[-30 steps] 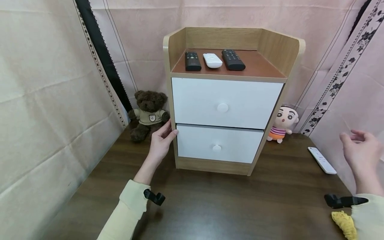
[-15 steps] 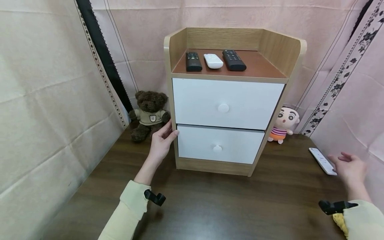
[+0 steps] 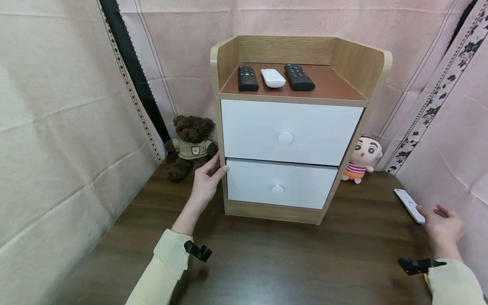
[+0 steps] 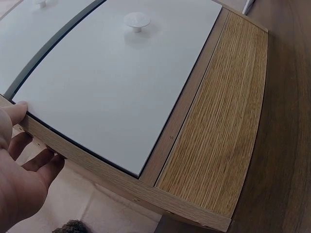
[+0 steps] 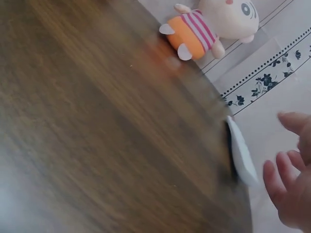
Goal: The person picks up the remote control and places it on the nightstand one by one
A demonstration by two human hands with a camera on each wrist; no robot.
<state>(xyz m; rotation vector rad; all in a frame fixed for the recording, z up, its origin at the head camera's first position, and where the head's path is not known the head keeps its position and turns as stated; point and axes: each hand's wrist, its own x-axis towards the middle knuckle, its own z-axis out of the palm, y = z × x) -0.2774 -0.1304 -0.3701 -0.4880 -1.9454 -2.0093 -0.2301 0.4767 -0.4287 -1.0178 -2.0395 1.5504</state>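
Near the desk's right edge, the right hand (image 3: pixel 442 220) reaches with fingers spread toward the white remote (image 3: pixel 409 205), fingertips just short of it. It should pinch the long sides squarely. Farther back, the open left hand (image 3: pixel 206 182) steadies the cabinet (image 3: pixel 289 127).

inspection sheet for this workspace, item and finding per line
surface: dark wood table, bare in front of the cabinet.
job's things: white remote flat near the table's right edge; wooden cabinet with both white drawers closed.
clutter: two black remotes and one white remote on the cabinet top; teddy bear to its left, cartoon doll to its right.
grippers: left hand rests on the cabinet's left side; right hand open, beside the white remote's near end, contact unclear.
cables: nothing seen.
surroundings: pink and beige cloth hangs on all sides.
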